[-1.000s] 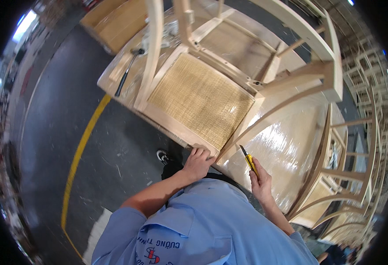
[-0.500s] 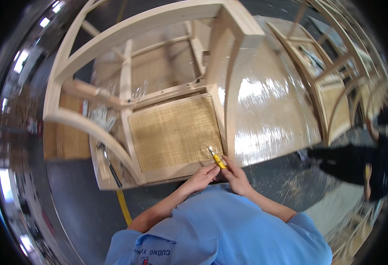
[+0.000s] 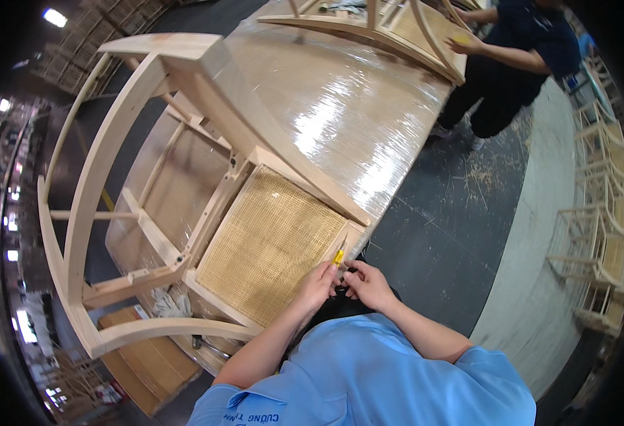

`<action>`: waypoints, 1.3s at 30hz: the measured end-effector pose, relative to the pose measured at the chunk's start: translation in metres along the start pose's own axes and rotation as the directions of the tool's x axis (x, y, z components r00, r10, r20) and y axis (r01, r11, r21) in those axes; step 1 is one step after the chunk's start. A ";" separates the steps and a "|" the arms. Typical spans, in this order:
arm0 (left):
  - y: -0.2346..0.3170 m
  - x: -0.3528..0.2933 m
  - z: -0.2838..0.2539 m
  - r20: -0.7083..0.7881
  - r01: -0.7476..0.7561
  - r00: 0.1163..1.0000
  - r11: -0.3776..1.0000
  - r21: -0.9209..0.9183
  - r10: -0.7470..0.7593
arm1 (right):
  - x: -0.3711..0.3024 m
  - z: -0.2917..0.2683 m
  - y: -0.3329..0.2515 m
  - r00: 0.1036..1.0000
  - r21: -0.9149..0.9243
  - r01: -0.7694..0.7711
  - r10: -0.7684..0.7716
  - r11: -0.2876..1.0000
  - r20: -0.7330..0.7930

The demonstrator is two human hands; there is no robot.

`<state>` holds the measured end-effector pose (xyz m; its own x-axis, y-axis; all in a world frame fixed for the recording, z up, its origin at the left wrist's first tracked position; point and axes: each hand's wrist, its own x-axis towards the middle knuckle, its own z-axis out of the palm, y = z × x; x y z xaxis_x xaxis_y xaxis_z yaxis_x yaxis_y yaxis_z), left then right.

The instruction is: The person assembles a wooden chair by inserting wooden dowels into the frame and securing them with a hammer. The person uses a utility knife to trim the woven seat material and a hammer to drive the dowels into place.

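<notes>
A yellow utility knife (image 3: 338,257) with a thin metal tip points up and away from me, close above the front corner of a woven cane seat panel (image 3: 273,238). My left hand (image 3: 316,285) is closed around its handle. Close beside it, my right hand (image 3: 370,287) has thumb and fingers pinched together near the handle's lower end; whether they hold anything is hidden. The panel sits in a pale wooden chair frame (image 3: 216,117), which lies on the table with its curved legs and rails spreading left and away.
The wrapped table (image 3: 340,106) runs to the far right, bearing another chair frame (image 3: 369,32). A person (image 3: 511,60) in dark clothes works there. White gloves (image 3: 171,304) and a hammer-like tool (image 3: 202,342) lie at left near cardboard (image 3: 152,362). Several chairs (image 3: 599,234) stand at right.
My view has swung right, so the chair appears turned and further left. The knife stays in my hands, now mainly in the left, while the right hand has shifted to the handle's lower end.
</notes>
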<state>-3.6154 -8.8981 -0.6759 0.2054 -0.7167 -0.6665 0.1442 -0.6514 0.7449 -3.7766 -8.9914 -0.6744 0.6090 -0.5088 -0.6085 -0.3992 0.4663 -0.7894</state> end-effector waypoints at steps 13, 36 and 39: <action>0.007 0.044 -0.025 -0.094 -0.110 0.984 0.928 0.355 0.153 | 0.061 0.025 -0.004 0.994 0.408 -0.012 0.055 0.913 -0.094; 0.012 0.058 -0.027 -0.047 -0.169 0.979 0.912 0.373 0.200 | 0.078 0.023 0.000 0.985 0.244 0.021 0.022 0.970 -0.172; 0.013 0.061 -0.029 -0.046 -0.160 0.979 0.887 0.434 0.199 | 0.078 0.022 -0.002 0.985 0.243 0.002 0.040 0.970 -0.168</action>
<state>-3.5727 -8.9426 -0.7058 0.2745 -0.8198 -0.5027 -0.3246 -0.5710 0.7540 -3.7128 -9.0164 -0.7183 0.4689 -0.6041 -0.6444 -0.2189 0.6274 -0.7473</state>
